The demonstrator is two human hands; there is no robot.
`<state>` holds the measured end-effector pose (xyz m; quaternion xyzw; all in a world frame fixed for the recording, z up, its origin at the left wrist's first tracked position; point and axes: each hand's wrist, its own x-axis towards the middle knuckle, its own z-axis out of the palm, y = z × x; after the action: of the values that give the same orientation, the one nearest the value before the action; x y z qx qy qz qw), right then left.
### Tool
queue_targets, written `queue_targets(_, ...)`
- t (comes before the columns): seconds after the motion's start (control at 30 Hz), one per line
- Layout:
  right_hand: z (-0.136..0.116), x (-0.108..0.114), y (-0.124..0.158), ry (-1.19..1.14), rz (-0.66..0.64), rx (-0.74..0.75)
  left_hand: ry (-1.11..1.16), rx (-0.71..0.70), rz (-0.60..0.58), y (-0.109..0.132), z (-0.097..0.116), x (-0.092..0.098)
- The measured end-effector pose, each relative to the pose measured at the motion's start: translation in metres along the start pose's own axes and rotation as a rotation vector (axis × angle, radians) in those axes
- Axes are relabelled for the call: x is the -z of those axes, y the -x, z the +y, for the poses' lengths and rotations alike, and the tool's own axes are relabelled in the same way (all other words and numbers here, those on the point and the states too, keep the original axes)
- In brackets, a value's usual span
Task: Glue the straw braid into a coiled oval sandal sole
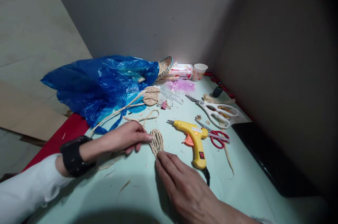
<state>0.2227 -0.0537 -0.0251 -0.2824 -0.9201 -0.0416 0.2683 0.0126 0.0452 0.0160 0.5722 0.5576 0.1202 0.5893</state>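
A braided straw cord is bent into a narrow oval coil point(157, 140) on the pale green table. My left hand point(130, 136) pinches the coil's upper left side, and its tail loops away behind the fingers. The fingertips of my right hand point(182, 181) press on the coil's lower end, fingers together and pointing forward. Just right of the coil lies a yellow glue gun point(195, 129), its nozzle pointing left. A finished-looking braided oval piece point(151, 96) with long strands rests beyond my left hand.
A blue plastic bag point(105, 80) and a woven basket point(165, 66) lie at the back left. Behind are a paper cup point(200, 71) and a tissue pack point(185, 71). White scissors point(215, 109), red scissors point(218, 139) and a black flat object point(266, 157) are on the right.
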Motion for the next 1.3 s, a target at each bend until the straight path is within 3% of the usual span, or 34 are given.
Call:
queue_targets(0.1,0.0,0.001,-0.004,-0.005,0.013,-0.011,0.07,0.062,-0.034,-0.005,0.003,0.02)
queue_targets(0.2,-0.001,0.001,-0.005,-0.019,0.035,-0.018,0.155,0.06,0.013,-0.009,0.002,0.028)
queue_targets(0.47,-0.005,-0.006,-0.009,-0.015,0.052,-0.085,0.123,-0.068,0.199,-0.028,0.006,0.018)
queue_targets(0.67,-0.006,-0.007,-0.009,0.008,0.018,-0.095,-0.317,-0.17,0.277,-0.022,0.003,0.008)
queue_targets(0.83,-0.008,-0.005,-0.007,0.024,-0.019,-0.099,-0.74,-0.262,0.446,0.015,-0.002,0.008)
queue_targets(0.9,-0.009,-0.005,-0.006,0.02,-0.021,-0.087,-0.846,-0.294,0.559,0.03,-0.007,0.001)
queue_targets(0.97,-0.009,-0.006,-0.003,0.021,-0.041,-0.077,-0.924,-0.389,0.6,0.039,-0.015,-0.009)
queue_targets(1.03,-0.008,-0.007,0.0,0.039,-0.056,-0.062,-1.016,-0.76,0.501,0.039,-0.022,-0.018)
queue_targets(1.07,-0.007,-0.008,0.001,0.05,-0.064,-0.054,-0.991,-0.884,0.384,0.036,-0.025,-0.021)
queue_targets(1.1,-0.007,-0.009,0.002,0.061,-0.066,-0.048,-0.956,-0.917,0.261,0.031,-0.026,-0.023)
queue_targets(1.17,-0.006,-0.01,0.003,0.076,-0.072,-0.029,-0.846,-0.866,0.125,0.019,-0.026,-0.021)
queue_targets(1.3,-0.005,-0.007,0.003,0.055,-0.115,-0.037,-0.801,-0.853,0.027,-0.002,-0.018,-0.008)
